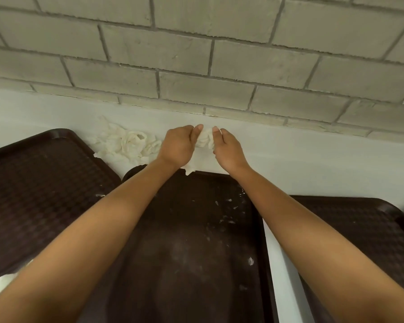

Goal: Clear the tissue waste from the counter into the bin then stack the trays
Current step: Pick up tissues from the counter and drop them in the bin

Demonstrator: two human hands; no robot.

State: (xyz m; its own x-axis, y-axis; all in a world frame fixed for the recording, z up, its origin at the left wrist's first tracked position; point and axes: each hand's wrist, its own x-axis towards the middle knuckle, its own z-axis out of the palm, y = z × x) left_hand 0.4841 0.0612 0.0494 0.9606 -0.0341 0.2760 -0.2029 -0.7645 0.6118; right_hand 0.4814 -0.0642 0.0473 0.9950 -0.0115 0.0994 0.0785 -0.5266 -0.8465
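Both my hands are stretched to the back of the white counter [313,159]. My left hand [180,145] and my right hand [226,148] grip one crumpled white tissue wad [204,141] between them, thumbs up against it. A larger heap of crumpled tissue [126,143] lies on the counter just left of my left hand. Three dark brown trays lie side by side: the left tray [37,187], the middle tray [196,241] with small tissue scraps on it, and the right tray [359,224]. More tissue [0,283] shows at the lower left edge.
A grey brick wall [196,54] rises directly behind the counter. A small torn tissue piece [189,171] sits at the middle tray's far rim. No bin is in view.
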